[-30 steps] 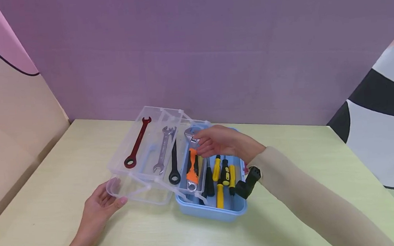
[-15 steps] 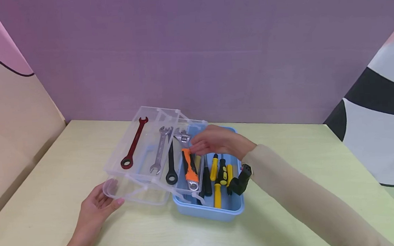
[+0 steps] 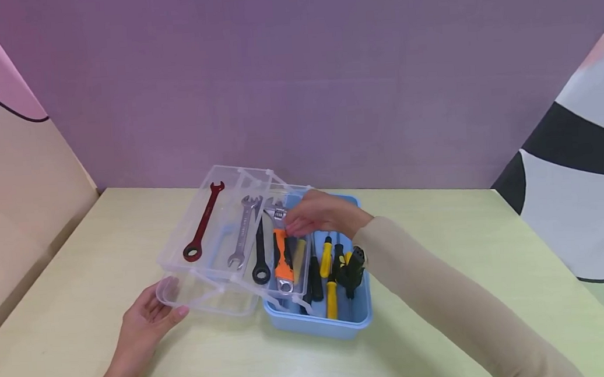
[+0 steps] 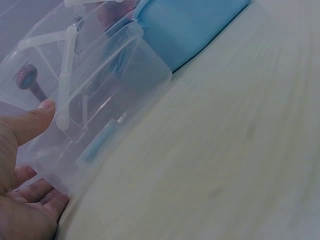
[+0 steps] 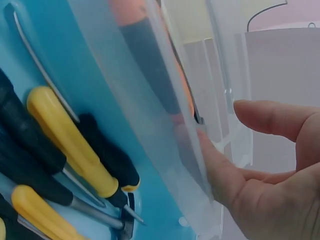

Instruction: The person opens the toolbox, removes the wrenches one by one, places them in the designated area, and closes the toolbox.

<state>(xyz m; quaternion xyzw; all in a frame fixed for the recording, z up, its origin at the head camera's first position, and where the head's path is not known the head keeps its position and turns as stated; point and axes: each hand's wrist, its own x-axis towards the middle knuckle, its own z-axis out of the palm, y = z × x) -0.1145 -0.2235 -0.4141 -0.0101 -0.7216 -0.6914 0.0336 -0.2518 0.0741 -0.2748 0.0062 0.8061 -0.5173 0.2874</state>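
Note:
In the head view, my left hand (image 3: 145,322) holds the near left rounded corner of the clear plastic trays (image 3: 220,299), thumb in front and fingers behind the wall. My right hand (image 3: 316,211) is at the clear tray over the blue toolbox (image 3: 319,326), beside an adjustable wrench (image 3: 283,257) with an orange and black handle lying in it. In the right wrist view its thumb stands apart from its fingers, one fingertip at the tray wall (image 5: 190,160). A red wrench (image 3: 203,223), a silver wrench (image 3: 242,233) and a black wrench (image 3: 260,255) lie further left.
Several screwdrivers with yellow or black handles, such as a yellow screwdriver (image 3: 332,297), lie in the blue toolbox. White plastic hinge arms (image 4: 65,77) link the trays. The pale wooden table (image 3: 458,242) runs back to a purple partition (image 3: 294,84).
The adjustable wrench's head has moved left and the wrench now lies straighter in the tray. My right hand has shifted slightly left; my left hand keeps its place at the corner.

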